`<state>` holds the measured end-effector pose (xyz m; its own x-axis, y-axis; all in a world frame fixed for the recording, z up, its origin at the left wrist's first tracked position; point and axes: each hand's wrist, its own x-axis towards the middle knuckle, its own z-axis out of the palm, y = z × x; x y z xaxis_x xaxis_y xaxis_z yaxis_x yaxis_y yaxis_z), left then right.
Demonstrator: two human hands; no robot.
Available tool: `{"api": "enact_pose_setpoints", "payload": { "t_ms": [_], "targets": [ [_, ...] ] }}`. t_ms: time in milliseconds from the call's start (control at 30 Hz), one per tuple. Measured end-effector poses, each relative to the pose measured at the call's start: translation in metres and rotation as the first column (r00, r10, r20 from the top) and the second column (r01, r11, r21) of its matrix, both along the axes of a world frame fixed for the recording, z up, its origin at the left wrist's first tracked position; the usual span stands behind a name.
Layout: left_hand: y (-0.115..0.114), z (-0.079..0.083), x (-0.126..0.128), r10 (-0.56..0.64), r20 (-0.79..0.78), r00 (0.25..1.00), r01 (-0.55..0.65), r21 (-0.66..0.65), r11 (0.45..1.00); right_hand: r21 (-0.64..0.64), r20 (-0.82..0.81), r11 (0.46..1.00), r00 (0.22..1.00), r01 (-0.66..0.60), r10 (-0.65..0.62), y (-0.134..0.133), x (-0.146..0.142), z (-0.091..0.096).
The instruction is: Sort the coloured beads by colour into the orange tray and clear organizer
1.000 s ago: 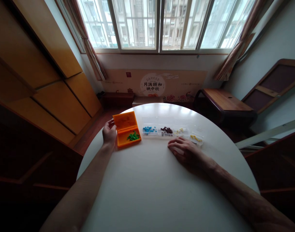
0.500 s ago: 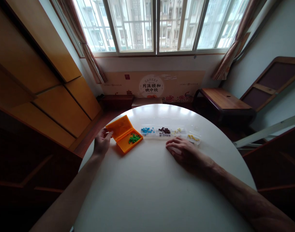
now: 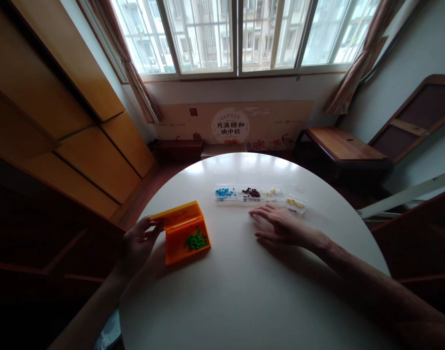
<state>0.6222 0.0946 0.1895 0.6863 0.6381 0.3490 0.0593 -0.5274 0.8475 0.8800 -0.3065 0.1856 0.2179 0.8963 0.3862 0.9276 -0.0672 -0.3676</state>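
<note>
My left hand (image 3: 141, 241) grips the lid edge of an orange hinged box (image 3: 174, 249), whose lid stands up while its base seems to rest on or just above the table. Small green pieces (image 3: 196, 240) lie heaped inside. Over the table to the right, my right hand (image 3: 275, 224) has its fingers stretched out and holds nothing. Just beyond its fingertips is a row of clear plastic boxes (image 3: 238, 195) with blue pieces (image 3: 225, 193), dark brown pieces (image 3: 251, 193) and pale yellow pieces (image 3: 272, 193). A separate small clear box (image 3: 303, 210) holds yellow pieces (image 3: 294, 202).
Everything sits on a round white table (image 3: 237, 291). Wooden cabinets (image 3: 109, 141) line the left side. A wooden bench (image 3: 346, 146) stands beyond the table at the right, and a printed box panel (image 3: 281, 124) leans under the window.
The orange box has come nearer to me with my left hand, and its lid is tipped more upright. My right hand has stayed in nearly the same spot, its fingers spread a little more.
</note>
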Motion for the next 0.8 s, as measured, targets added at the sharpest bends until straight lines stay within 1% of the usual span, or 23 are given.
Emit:
{"api": "enact_pose_setpoints", "payload": {
  "t_ms": [67,167,300,433,500,633,700,800],
  "targets": [
    [-0.018,0.0,0.003,-0.049,-0.008,0.999,0.049,0.015,0.999,-0.056,-0.007,0.998,1.0,-0.008,0.008,-0.002,-0.005,0.003],
    [-0.049,0.006,0.015,-0.129,-0.014,0.992,0.13,0.058,0.99,-0.096,-0.049,0.995,0.999,-0.015,0.011,-0.006,-0.017,0.006],
    [-0.089,0.014,0.041,-0.292,-0.002,0.956,0.291,0.094,0.952,-0.079,-0.102,0.997,0.995,0.002,-0.01,-0.014,-0.031,0.009],
    [-0.118,0.015,0.071,-0.437,0.031,0.899,0.43,0.129,0.894,-0.049,-0.184,0.997,0.981,0.057,-0.065,-0.026,-0.032,0.013],
    [-0.128,0.014,0.086,-0.509,0.045,0.859,0.498,0.151,0.854,-0.005,-0.226,0.998,0.972,0.063,-0.062,-0.033,-0.03,0.015],
    [-0.139,0.01,0.109,-0.583,0.094,0.807,0.546,0.256,0.797,0.097,-0.271,0.994,0.962,0.053,-0.024,-0.049,-0.027,0.018],
    [-0.138,0.008,0.114,-0.624,0.096,0.775,0.57,0.319,0.757,0.126,-0.296,0.99,0.955,0.064,-0.024,-0.054,-0.029,0.02],
    [-0.133,0.004,0.114,-0.699,0.044,0.714,0.636,0.375,0.674,0.118,-0.313,0.99,0.949,0.07,-0.03,-0.056,-0.034,0.023]
  ]
}}
